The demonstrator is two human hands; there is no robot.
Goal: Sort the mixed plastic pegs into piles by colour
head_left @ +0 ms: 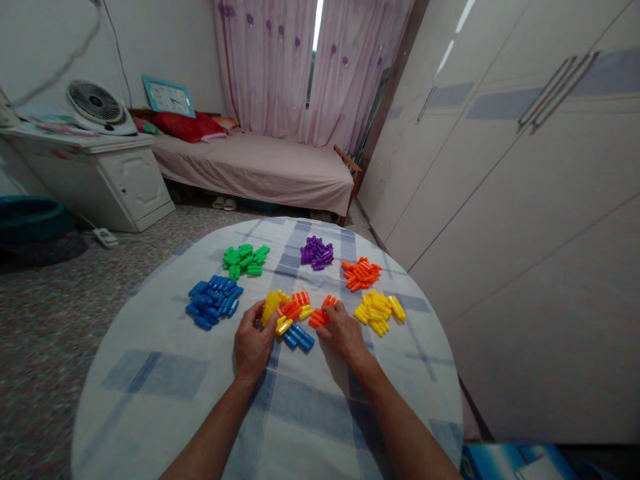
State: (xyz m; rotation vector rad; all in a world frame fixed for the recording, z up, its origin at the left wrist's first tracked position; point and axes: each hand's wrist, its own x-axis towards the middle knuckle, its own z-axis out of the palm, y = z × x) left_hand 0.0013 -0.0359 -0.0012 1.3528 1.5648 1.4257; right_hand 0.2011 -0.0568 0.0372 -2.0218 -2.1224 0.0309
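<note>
My left hand (254, 341) is closed with thumb and fingers around yellow plastic pieces (271, 307) at the left of a small mixed group. My right hand (343, 329) pinches orange plastic pieces (318, 319) at the group's right side. Between the hands lie more orange pieces (291, 308) with some yellow ones among them. Blue pieces (299, 338) sit side by side just in front of these. Whether the pieces are joined to one another is too small to tell.
Around the round cloth-covered table (165, 427) lie piles of blue (214, 301), green (245, 261), purple (317, 253), orange (361, 274) and yellow pieces (379, 312). A bed (260, 163) stands beyond, a wardrobe (500, 200) to the right, and a cabinet with a fan (97, 103) at left.
</note>
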